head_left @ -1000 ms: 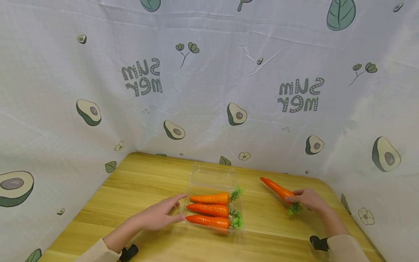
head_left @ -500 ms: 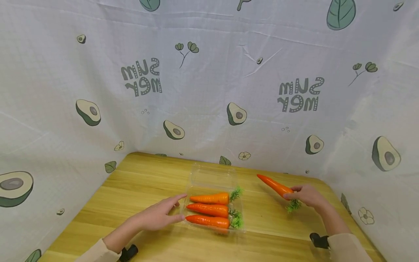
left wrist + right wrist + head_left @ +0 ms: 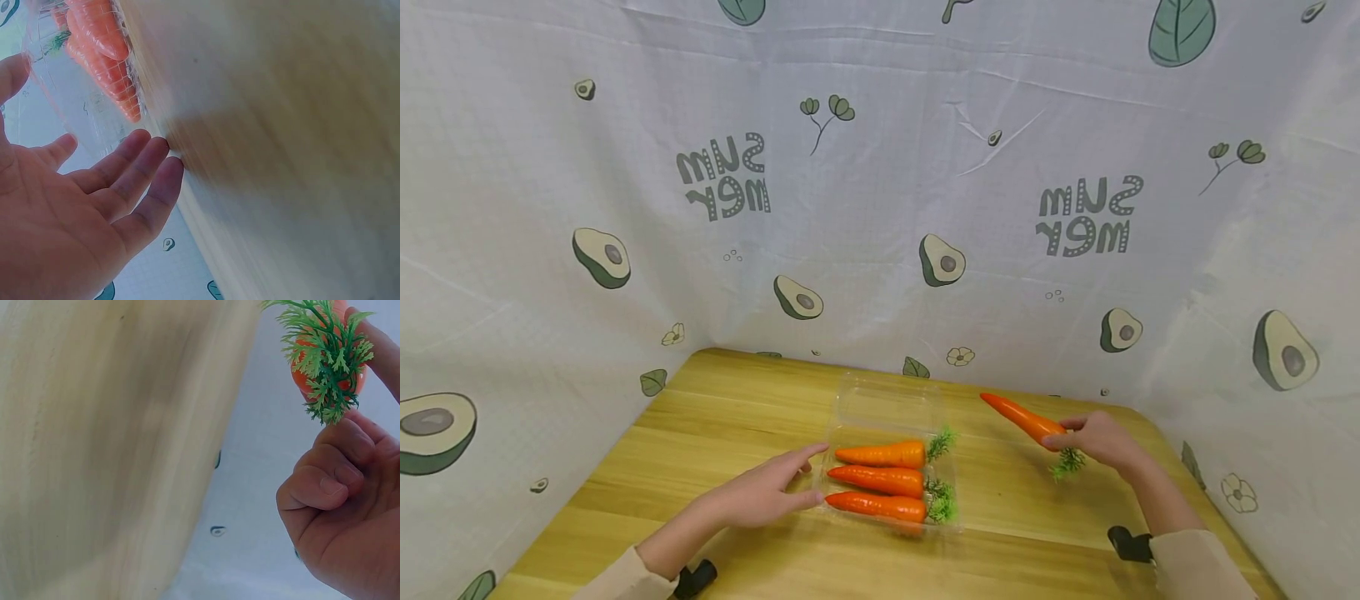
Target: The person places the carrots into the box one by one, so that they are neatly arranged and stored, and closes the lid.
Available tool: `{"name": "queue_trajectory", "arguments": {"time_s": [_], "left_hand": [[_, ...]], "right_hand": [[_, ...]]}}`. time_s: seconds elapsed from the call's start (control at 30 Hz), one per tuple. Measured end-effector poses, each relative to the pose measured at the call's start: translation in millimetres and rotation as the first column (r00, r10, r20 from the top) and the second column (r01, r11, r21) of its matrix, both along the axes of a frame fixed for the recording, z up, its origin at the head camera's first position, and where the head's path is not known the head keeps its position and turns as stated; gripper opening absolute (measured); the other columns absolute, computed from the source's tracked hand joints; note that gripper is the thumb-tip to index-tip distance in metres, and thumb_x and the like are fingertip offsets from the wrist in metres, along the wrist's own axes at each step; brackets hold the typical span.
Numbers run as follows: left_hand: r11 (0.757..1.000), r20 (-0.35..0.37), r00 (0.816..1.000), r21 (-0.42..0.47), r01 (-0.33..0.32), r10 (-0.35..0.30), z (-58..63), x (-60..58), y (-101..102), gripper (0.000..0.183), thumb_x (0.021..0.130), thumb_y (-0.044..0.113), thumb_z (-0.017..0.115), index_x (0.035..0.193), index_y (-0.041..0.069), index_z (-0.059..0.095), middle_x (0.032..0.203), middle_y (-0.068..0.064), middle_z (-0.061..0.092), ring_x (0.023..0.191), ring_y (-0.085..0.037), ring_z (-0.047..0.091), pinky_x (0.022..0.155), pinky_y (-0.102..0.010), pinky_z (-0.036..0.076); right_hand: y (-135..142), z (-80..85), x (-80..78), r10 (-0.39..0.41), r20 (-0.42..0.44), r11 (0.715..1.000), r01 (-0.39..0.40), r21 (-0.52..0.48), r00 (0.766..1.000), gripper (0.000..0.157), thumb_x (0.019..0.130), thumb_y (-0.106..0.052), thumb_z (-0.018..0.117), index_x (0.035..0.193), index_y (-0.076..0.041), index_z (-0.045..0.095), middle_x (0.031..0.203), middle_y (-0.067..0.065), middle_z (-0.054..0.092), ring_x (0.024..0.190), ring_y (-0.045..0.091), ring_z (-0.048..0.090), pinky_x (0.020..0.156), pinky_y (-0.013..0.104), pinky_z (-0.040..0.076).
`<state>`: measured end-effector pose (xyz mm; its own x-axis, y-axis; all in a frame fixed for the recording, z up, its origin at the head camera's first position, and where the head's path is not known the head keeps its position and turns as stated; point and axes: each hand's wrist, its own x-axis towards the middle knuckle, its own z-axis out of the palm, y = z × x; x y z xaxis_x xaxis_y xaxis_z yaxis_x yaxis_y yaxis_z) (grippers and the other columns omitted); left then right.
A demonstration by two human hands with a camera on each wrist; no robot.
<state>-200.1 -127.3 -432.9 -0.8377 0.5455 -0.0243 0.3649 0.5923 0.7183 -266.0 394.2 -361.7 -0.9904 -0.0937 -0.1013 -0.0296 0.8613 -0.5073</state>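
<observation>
My right hand [image 3: 1101,437] pinches an orange carrot [image 3: 1017,414] near its leafy end, between thumb and forefinger. The carrot's tip points to the back left, and its green leaves [image 3: 331,369] face the right wrist camera. In that view the other fingers are curled into the palm. Three more carrots [image 3: 880,479] lie side by side in a clear plastic box [image 3: 889,404], tips to the left and leaves to the right. My left hand [image 3: 760,490] is at the box's left side, fingers spread and relaxed, with thumb and forefinger right at its edge.
The box's clear lid [image 3: 891,392] stands open toward the back of the wooden table [image 3: 760,387]. A white cloth [image 3: 865,200] printed with avocados and leaves hangs behind and on both sides. Dark wrist-camera mounts [image 3: 1129,546] sit under both wrists.
My right hand has moved a little to the left and toward the back with the carrot in it. The left hand and the box have stayed in place.
</observation>
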Motion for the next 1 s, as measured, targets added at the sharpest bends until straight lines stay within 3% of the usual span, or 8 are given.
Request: {"name": "queue_trajectory", "arguments": {"time_s": [0.3,1.0], "left_hand": [[1.0,0.003,1.0,0.001,0.002,-0.002,-1.7,-0.1,-1,0.072,0.101,0.05,0.057,0.161,0.023,0.027,0.15,-0.01,0.048,0.134,-0.031,0.05,0.105,-0.058,0.043],[1.0,0.007,1.0,0.015,0.006,-0.006,2.1,0.6,0,0.072,0.101,0.049,0.057,0.16,0.021,0.027,0.151,-0.01,0.047,0.133,-0.03,0.049,0.105,-0.058,0.043]], "right_hand": [[-9,6.1,0.4,0.036,0.011,0.999,-0.036,-0.005,0.999,0.069,0.089,-0.043,0.076,0.128,0.012,0.062,0.112,0.018,0.068,0.095,0.027,0.055,0.08,0.04,0.04],[-42,29.1,8.3,0.16,-0.041,0.987,-0.159,0.013,0.986,0.055,0.087,-0.039,0.078,0.119,0.005,0.071,0.097,0.009,0.068,0.081,0.021,0.052,0.07,0.033,0.038]]}}
